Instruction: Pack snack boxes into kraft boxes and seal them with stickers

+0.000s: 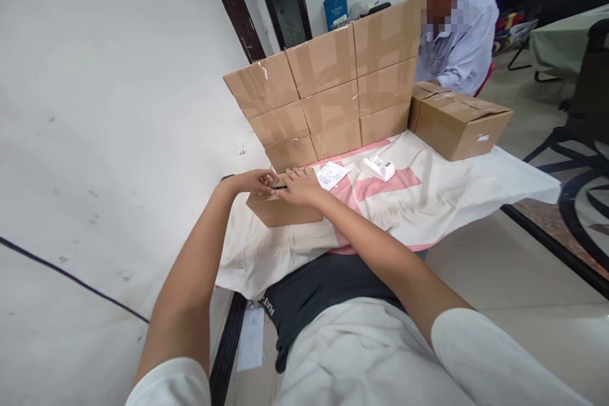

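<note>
A small brown cardboard box (280,210) lies on the cloth-covered table (457,193) right in front of me. My left hand (259,180) is closed at the box's top left, pinching a thin dark object (280,187) whose nature I cannot make out. My right hand (301,185) rests on top of the box with its fingers curled down against the lid, touching the same dark object. A white printed slip (330,174) lies just right of my right hand.
A wall of stacked, taped cardboard boxes (328,95) stands behind the small box. A white tape dispenser (377,168) sits to the right, a larger carton (459,122) beyond it. A seated person in a light shirt (459,38) is behind the stack. White wall at left.
</note>
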